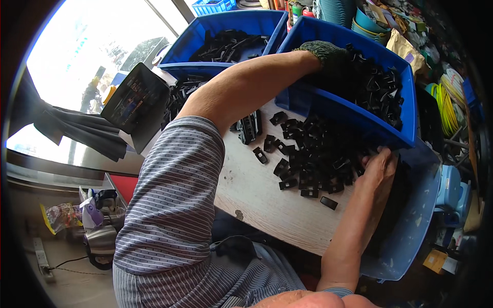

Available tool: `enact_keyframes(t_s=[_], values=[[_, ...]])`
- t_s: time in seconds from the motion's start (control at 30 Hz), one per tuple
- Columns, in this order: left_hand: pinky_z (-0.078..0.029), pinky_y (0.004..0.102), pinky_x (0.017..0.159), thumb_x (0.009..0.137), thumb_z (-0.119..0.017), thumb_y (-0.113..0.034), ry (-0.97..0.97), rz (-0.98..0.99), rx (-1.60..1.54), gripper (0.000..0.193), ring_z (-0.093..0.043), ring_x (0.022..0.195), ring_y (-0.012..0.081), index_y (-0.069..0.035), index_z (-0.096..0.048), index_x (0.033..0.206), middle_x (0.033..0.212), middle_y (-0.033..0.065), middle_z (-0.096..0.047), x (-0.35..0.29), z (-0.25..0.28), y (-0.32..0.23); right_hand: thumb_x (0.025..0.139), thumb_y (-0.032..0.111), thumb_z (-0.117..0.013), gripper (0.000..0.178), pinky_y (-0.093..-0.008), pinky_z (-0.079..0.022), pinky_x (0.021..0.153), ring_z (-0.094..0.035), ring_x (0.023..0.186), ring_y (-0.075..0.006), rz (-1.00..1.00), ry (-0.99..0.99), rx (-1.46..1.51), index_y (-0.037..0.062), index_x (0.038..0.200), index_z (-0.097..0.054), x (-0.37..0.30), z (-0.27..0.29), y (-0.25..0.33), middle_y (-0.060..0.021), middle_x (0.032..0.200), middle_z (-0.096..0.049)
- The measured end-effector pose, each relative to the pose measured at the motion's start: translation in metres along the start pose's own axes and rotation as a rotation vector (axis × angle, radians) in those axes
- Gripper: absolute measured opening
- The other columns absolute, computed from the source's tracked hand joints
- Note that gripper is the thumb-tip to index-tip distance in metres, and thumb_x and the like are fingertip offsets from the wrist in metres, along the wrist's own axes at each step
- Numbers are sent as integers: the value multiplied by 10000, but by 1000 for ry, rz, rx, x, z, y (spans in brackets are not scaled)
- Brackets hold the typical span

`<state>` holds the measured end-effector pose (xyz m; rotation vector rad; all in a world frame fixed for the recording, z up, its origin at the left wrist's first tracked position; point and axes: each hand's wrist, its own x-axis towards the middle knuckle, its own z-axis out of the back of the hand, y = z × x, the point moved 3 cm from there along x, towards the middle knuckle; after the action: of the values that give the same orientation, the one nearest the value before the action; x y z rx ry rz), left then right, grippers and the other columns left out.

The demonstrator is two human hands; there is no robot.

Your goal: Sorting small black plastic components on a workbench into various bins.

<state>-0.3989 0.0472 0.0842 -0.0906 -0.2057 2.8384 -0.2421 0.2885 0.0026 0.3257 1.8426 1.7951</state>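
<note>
My left arm crosses the table, and my left hand [324, 54], in a dark knitted glove, reaches into a blue bin [343, 97] of small black plastic parts [381, 84]; its fingers are lost in shadow. At the right edge of the wooden table [267, 197] is my right hand [379, 163], bare, just below the bin's near wall. Its fingers are curled, and what they hold, if anything, is hidden. Beside it, a heap of black plastic pieces [313, 154] with rectangular openings spreads over the tabletop. One loose black piece [328, 203] lies nearest to me.
Another blue bin [226, 25] with long black parts stands at the back left. A dark-screened device [136, 100] leans near the window. A large pale-blue tub [411, 241] sits below the table's right edge. Stacked black strips [250, 128] lie by my left elbow.
</note>
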Motion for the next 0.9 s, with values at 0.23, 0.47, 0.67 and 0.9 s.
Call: enact_keyframes(t_s=[0.23,0.47,0.67,0.9], values=[[-508,463,960,852,-667,-473,-25,-82,51,570,-640,1114,376,-185,-591,1337,1194,166,-675,-6,-6,-11,900,334,-513,327,-290,-493,610,-448,592,-129,0,-4,-6,54,1035,-613,4,2,-3,-47,709,-510],[-513,453,959,838,-685,-456,-23,-7,-7,530,-648,1108,342,-210,-617,1302,1208,143,-671,-1,-3,-17,892,326,-517,319,-309,-508,633,-447,590,-128,13,9,32,51,1028,-603,4,4,0,-65,732,-518],[-533,440,893,866,-655,-444,-156,-57,-109,439,-685,1020,317,-143,-685,1185,1098,137,-710,-13,12,-21,905,291,-497,296,-315,-495,598,-467,575,-144,2,29,57,30,1008,-589,-2,-2,3,-73,771,-541],[-536,424,880,900,-611,-505,-293,-137,21,465,-693,989,306,-109,-717,1121,1090,146,-716,-8,23,-28,938,288,-474,302,-294,-495,585,-476,561,-134,40,75,19,23,997,-608,0,3,4,-70,769,-556]])
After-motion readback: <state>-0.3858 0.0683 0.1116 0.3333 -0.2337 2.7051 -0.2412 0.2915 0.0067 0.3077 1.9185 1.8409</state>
